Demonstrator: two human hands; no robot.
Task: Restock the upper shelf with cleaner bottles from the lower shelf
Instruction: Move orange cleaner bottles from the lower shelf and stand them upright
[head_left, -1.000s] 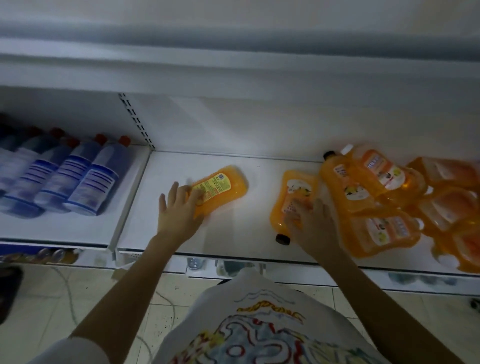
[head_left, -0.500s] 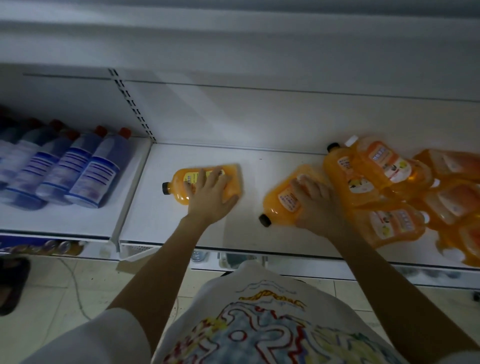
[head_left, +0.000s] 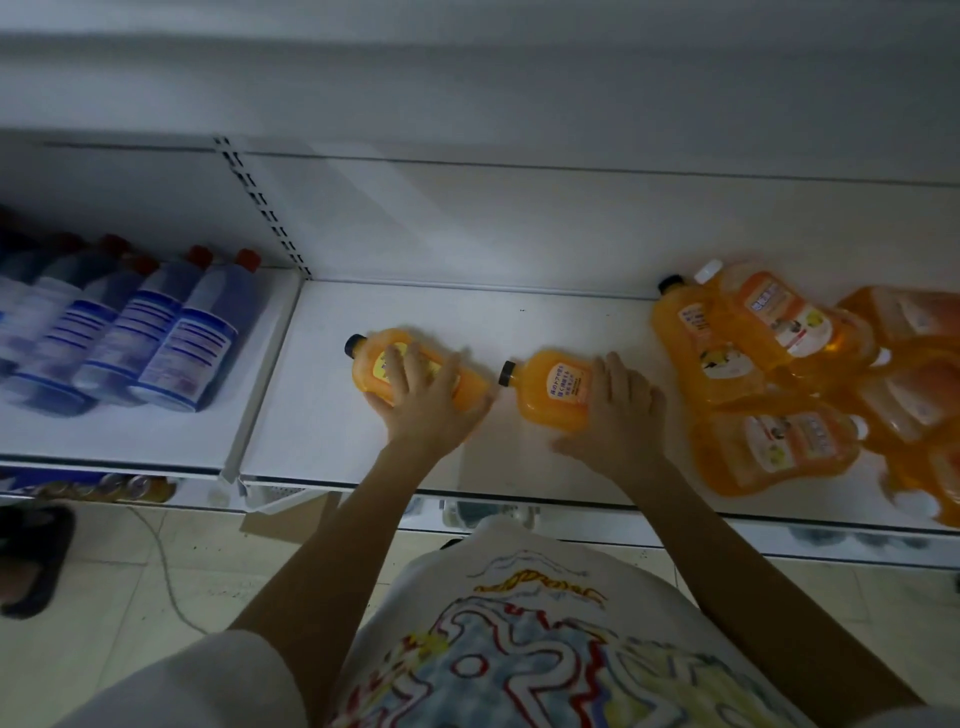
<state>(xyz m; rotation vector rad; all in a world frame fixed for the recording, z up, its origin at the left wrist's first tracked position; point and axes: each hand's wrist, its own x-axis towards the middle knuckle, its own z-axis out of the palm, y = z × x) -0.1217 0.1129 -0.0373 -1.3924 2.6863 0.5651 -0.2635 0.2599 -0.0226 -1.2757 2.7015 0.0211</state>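
A first orange bottle is being gripped by the left hand: the fingers are being laid across its yellow label and the thumb is being curled round its near edge. The bottle is lying on its side on the white shelf, with its black cap pointing left. The label is mostly being hidden by the fingers, so nothing on it can be read.

Just beside it, a second orange bottle is lying flat too, black cap to the left. Its wide end is being pressed by the flat fingers of the right hand, with the thumb being rested on the shelf. Lines of Japanese writing are being shown on its orange label, too small to be read.

To the right, a pile of orange bottles is lying with lemon pictures on the labels. To the left, blue bottles with red caps and striped labels are being kept in a row.
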